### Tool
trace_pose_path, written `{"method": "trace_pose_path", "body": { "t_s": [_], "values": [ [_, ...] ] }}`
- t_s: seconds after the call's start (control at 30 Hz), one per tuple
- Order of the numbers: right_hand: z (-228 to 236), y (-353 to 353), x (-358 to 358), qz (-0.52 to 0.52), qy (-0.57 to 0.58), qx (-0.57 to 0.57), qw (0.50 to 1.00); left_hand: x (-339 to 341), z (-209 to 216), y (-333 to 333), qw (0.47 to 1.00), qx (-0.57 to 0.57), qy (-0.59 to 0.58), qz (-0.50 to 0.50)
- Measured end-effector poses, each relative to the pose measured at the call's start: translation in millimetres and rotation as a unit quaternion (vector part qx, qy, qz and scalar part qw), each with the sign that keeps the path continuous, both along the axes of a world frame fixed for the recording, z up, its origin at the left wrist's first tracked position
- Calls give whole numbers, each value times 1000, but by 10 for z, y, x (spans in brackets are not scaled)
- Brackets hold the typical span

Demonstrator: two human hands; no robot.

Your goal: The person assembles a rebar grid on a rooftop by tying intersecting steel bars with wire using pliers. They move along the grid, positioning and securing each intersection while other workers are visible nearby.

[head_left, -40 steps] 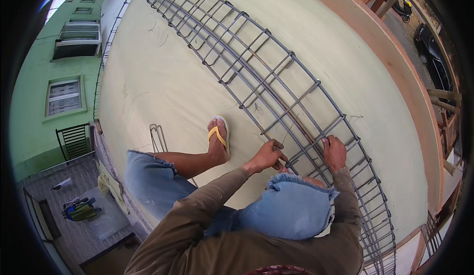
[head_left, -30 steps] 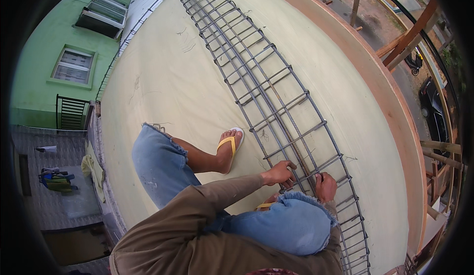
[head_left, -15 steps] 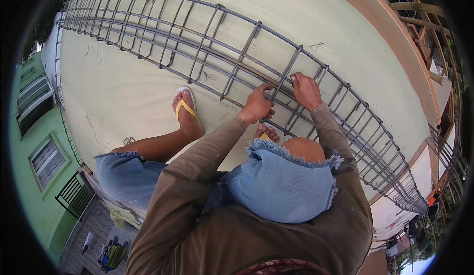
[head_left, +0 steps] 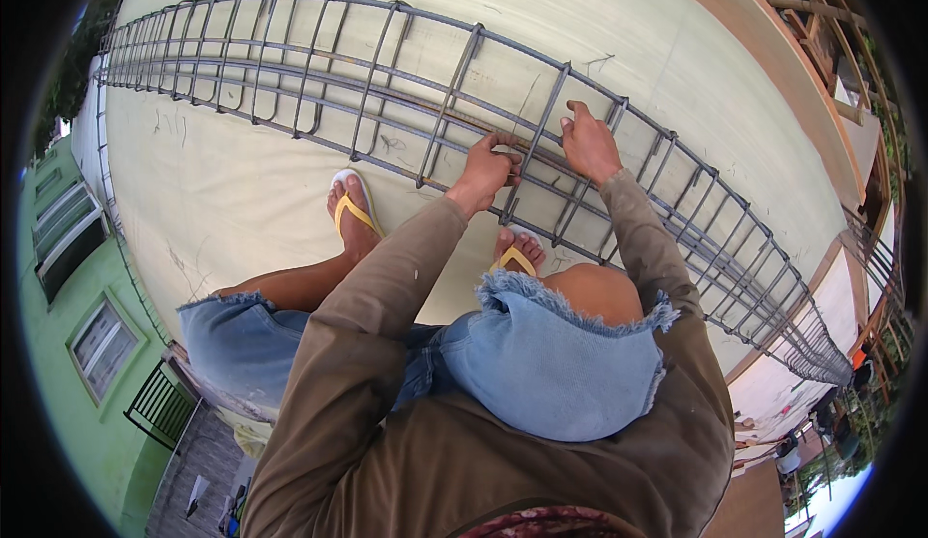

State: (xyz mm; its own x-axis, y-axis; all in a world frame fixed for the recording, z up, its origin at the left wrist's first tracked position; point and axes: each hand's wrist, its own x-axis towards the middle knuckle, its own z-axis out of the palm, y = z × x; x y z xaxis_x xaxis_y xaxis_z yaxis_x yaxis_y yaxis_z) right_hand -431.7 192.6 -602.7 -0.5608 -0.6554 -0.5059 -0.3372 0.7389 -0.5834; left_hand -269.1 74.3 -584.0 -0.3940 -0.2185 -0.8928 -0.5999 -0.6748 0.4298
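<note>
A long rebar cage (head_left: 449, 88) of lengthwise steel bars and square stirrups runs diagonally across a pale sheet-like surface. My left hand (head_left: 486, 173) reaches into it, fingers curled around an inner steel bar beside a stirrup (head_left: 548, 113); the fingertips are partly hidden. On the other side of that stirrup is my right hand (head_left: 588, 144), raised over the inner bars with its index finger stretched out and the other fingers bent. No object shows in the right hand.
My feet, in yellow-strapped flip-flops (head_left: 356, 211), stand on the pale surface (head_left: 261, 190) close to the cage. Short wire bits (head_left: 394, 142) lie about. A brown board edge (head_left: 773, 64) borders the far right. A green building (head_left: 82, 296) stands at left, below the surface's edge.
My right hand has lifted away from the bars, its index finger now straightened. My left hand stays at the same stirrup, its fingers curling more. The whole view has shifted slightly.
</note>
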Motion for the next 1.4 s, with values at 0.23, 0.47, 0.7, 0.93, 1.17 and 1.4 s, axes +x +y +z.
{"method": "trace_pose_path", "body": {
  "t_s": [0.23,0.47,0.7,0.93,1.17,1.4],
  "values": [
    [251,-75,13,0,-22,2,1000,-171,-247,19,999,-34,-12,24],
    [252,-62,36,-6,-25,12,1000,-41,-109,76,997,-58,-45,-13],
    [229,-74,41,-10,-30,-2,999,-20,-373,101,993,-16,37,112],
    [260,-73,80,-2,-35,7,999,-240,-317,32,980,58,80,172],
    [417,-521,32,-67,-9,-159,985,-231,-364,32,986,36,62,154],
    [297,-931,-60,-151,-198,-56,967,-232,-332,-10,988,43,87,120]
  ]
}}
